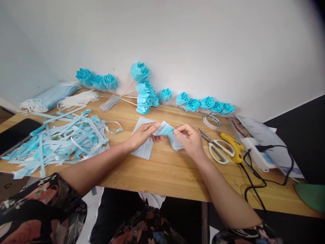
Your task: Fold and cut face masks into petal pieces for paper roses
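Between my two hands, above the middle of the table, is a small folded piece of light-blue mask fabric [164, 128]. My left hand [145, 134] pinches its left end, thumb on top. At the right corner my right hand [188, 138] grips it between thumb and fingertips. Beneath my left hand lies a flat pale-blue mask sheet [144, 151]. A small stack of cut fabric pieces [175, 143] lies on the table, partly covered by my right hand.
Strip offcuts [68, 139] heap at left beside a black phone [17, 135]. Blue fabric flowers [144, 98] line the wall, near grey wires [109, 103]. To the right are scissors [218, 150], a tape roll [211, 122], a yellow glue gun [235, 147] and a white power strip [259, 156].
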Tool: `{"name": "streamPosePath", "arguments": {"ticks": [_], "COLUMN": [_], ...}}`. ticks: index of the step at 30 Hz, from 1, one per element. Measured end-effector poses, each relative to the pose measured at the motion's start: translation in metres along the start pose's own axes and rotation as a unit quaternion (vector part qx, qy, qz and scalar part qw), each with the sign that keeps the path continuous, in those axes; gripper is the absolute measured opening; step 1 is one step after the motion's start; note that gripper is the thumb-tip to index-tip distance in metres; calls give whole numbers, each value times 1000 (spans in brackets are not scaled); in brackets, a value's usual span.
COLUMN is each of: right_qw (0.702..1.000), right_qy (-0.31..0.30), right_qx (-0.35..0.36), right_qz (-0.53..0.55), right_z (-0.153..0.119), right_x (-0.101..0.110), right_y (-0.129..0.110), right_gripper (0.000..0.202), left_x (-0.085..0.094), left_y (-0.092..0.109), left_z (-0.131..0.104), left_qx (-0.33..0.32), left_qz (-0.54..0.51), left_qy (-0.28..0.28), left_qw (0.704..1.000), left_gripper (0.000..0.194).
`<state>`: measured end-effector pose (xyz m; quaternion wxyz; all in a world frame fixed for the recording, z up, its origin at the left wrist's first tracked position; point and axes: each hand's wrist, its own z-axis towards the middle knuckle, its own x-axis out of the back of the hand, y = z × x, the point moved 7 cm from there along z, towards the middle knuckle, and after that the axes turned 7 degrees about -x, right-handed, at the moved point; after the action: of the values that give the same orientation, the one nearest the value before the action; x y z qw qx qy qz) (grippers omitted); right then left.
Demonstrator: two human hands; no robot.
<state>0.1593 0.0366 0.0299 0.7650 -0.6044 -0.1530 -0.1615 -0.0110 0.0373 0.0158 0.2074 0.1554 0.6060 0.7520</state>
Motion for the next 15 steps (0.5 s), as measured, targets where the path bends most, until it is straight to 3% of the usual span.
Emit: {"name": "streamPosePath", "arguments": {"ticks": [10,15], "right_qw": [1000,994], "right_qy": [-1,-24], "right_qx": [-1,-59], "right_qz": [-1,90], "right_z": [-1,4], "right_x": [-3,-3], "right_y": [1,12], "right_gripper": [18,26], "left_x": [8,10], "left_y": [-12,-8], "left_z": [2,2], "left_qx": [24,11], "left_qz": [38,54], "left_qy": [57,61], "left_qw": [997,997], "left_gripper": [31,31]}}
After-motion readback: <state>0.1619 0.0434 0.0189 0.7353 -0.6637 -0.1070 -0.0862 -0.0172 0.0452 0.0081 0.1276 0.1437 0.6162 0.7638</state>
